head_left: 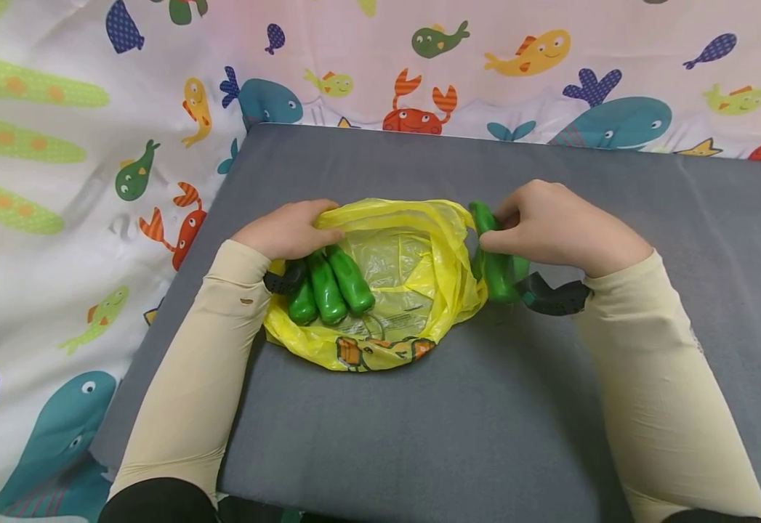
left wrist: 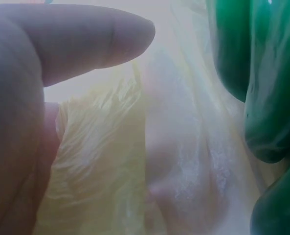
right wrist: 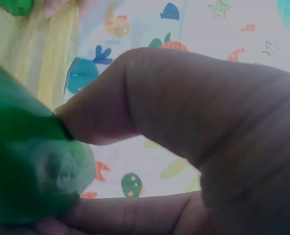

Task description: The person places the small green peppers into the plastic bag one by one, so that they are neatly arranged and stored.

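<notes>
A yellow plastic bag lies with its mouth wide on the grey table. Inside its left part are three glossy green peppers, side by side. My left hand holds the bag's left rim, the thumb on the inner side and the fingers behind the plastic, as the left wrist view shows. Just beyond the bag's right side, my right hand grips another long green pepper between thumb and fingers. More green shows on both sides of that pepper, partly hidden, perhaps further peppers. The right wrist view shows the gripped pepper's rounded end.
The grey table reaches around the bag on all sides. Curtains with printed sea animals hang along its back and left edges. A dark wrist strap sits by each hand.
</notes>
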`<state>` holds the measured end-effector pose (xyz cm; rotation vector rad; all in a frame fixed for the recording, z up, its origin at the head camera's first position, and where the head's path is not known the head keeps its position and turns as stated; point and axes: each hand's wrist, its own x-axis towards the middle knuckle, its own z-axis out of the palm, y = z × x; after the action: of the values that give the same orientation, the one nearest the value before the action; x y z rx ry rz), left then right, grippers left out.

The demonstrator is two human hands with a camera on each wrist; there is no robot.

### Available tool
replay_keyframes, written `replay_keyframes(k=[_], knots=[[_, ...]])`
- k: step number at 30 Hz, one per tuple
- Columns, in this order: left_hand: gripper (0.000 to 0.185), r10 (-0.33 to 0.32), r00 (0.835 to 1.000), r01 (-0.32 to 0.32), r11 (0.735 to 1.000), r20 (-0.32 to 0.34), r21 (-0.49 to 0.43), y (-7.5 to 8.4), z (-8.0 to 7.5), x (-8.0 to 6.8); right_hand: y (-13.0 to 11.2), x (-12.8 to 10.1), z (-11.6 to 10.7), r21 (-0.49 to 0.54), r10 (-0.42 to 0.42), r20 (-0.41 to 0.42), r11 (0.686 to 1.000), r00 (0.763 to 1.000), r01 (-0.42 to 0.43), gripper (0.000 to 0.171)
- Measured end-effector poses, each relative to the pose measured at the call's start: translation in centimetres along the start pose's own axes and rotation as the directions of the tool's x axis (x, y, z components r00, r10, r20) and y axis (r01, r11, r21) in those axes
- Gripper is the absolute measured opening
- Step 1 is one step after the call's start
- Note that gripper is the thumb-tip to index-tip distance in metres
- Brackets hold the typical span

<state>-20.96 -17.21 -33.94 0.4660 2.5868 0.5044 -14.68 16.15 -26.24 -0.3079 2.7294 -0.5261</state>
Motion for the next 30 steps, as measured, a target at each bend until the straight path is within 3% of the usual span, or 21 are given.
replay_keyframes(k=[6, 15, 30], knots=[[0.06, 0.006, 1.0, -0.006, 1.0, -0.007, -0.001, 0.1, -0.1, 0.0, -0.8, 0.9, 0.4, 0.043, -0.01, 0.034, 0.999, 0.999, 0.009, 0.025], [0.063, 0.003, 1.0, -0.003, 1.0, -0.013, -0.005, 0.2, -0.2, -0.2, -2.6, 2.4, 1.2, 0.015, -0.065, 0.043, 0.998, 0.997, 0.064, 0.024], [0.063, 0.02, 1.0, -0.02, 0.999, -0.016, -0.027, 0.1, -1.0, -0.7, -5.2, 4.3, 3.6, 0.018, -0.09, 0.113, 0.996, 0.99, 0.088, 0.031]])
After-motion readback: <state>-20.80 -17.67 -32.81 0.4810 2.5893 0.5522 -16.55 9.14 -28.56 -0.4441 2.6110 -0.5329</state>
